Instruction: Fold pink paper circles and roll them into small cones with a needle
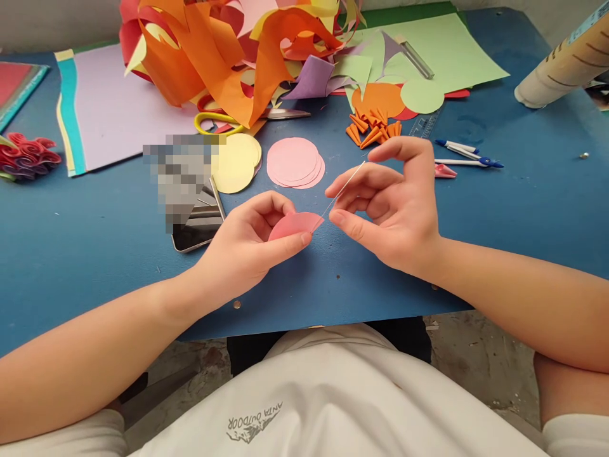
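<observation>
My left hand [252,238] pinches a pink paper piece [295,223] between thumb and fingers; it looks bent into a curved fan shape. A thin pale needle-like stick [349,179] slants up and to the right from the paper's right corner. Close by, my right hand [392,206] has its thumb and fingers apart, with the stick passing at the fingertips; whether they touch it is unclear. Beyond my hands lie overlapping pink paper circles [292,162] and, to their left, pale yellow circles [233,165]. Small orange paper cones [373,129] are heaped beyond my right hand.
A phone [193,235], partly blurred out, lies left of my left hand. Yellow-handled scissors [219,122] sit under orange paper scraps [204,51]. Blue-and-white pens [469,154] lie at right, below a bottle-like container [561,66]. Ruffled paper [28,155] is at far left.
</observation>
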Motion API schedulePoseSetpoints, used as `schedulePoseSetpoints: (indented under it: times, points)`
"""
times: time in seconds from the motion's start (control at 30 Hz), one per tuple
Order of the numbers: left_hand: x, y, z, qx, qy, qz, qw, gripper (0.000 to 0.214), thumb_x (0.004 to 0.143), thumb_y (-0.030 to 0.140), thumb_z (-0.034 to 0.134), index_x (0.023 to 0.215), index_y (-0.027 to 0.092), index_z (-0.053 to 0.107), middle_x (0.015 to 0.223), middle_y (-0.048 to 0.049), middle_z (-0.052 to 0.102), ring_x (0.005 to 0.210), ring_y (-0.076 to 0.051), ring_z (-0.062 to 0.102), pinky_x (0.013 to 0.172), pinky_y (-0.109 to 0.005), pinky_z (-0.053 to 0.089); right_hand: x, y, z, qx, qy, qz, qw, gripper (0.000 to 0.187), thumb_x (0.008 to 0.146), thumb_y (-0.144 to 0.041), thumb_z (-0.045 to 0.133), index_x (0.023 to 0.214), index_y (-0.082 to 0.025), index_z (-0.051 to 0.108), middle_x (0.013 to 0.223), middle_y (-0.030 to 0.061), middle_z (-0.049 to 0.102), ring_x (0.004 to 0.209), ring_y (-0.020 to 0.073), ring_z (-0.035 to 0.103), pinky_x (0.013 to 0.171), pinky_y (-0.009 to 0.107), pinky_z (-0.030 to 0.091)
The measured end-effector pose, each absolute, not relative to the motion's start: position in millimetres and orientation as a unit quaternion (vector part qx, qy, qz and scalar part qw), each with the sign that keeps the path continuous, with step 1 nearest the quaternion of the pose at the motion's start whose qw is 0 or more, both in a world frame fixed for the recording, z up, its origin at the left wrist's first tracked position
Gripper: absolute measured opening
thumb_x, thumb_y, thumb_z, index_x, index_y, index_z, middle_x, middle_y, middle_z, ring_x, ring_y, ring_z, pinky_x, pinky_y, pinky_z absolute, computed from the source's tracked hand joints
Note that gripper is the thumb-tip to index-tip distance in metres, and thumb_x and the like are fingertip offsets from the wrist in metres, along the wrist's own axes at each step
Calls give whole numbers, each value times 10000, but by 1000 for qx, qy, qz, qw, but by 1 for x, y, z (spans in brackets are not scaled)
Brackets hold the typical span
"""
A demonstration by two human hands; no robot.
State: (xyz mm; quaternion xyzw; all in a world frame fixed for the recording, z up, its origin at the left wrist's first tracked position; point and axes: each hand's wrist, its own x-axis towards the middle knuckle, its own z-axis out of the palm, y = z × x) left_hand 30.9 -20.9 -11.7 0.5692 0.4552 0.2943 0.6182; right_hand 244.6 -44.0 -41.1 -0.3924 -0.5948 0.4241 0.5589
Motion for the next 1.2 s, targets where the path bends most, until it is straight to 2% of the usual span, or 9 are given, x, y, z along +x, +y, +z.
schedulePoseSetpoints:
  times: [0.1,0.2,0.4,0.63,0.77,0.9,1.0,1.2]
  points:
    - [30,-20,-12,547,449,298,641,326,714,231,872,804,221,558,720,37,609,621,-110,585,544,-232,459,246,-40,-44,-369,-607,477,517,326,892,-379,808,1110,-236,613,938,25,730,828,153,717,673,268,633]
    - [31,-20,-12,524,433,294,672,330,704,200,883,790,220,565,730,37,636,633,-115,630,571,-237,507,245,-38,-49,-324,-644,516,463,188,940,-351,758,989,-174,713,925,44,719,759,127,686,621,243,607]
    - [32,-21,-11,503,424,279,700,302,702,157,887,782,206,600,750,37,643,641,-100,657,606,-219,564,244,-35,-51,-278,-717,414,487,52,921,-204,774,885,-175,750,866,31,733,775,115,680,684,232,585]
    - [30,-22,-10,522,424,264,692,303,717,182,895,775,205,598,742,31,642,656,-113,656,605,-223,568,245,-35,-50,-282,-752,347,485,57,926,-206,769,879,-188,743,834,23,747,755,126,691,685,250,573]
    - [30,-21,-9,522,419,257,697,292,742,177,881,777,196,592,738,29,647,672,-106,653,610,-200,544,244,-35,-49,-284,-754,341,483,58,925,-191,769,872,-181,747,829,27,748,755,124,690,691,248,571]
    - [30,-22,-10,531,424,260,686,290,722,160,892,803,184,614,769,29,655,707,-101,646,650,-193,538,243,-37,-46,-293,-745,363,478,87,923,-182,767,840,-162,754,769,22,726,695,104,646,623,225,529]
    - [31,-23,-11,575,419,275,647,246,719,144,887,830,172,669,795,24,667,724,-94,618,661,-182,525,242,-40,-45,-310,-721,392,480,97,916,-179,763,824,-152,749,750,22,711,666,97,620,586,217,505]
    - [32,-25,-11,672,428,257,547,108,798,189,829,841,163,734,694,27,639,626,-81,502,553,-176,425,241,-42,-46,-330,-694,411,490,122,877,-139,779,771,-142,719,712,7,685,635,83,580,560,206,468]
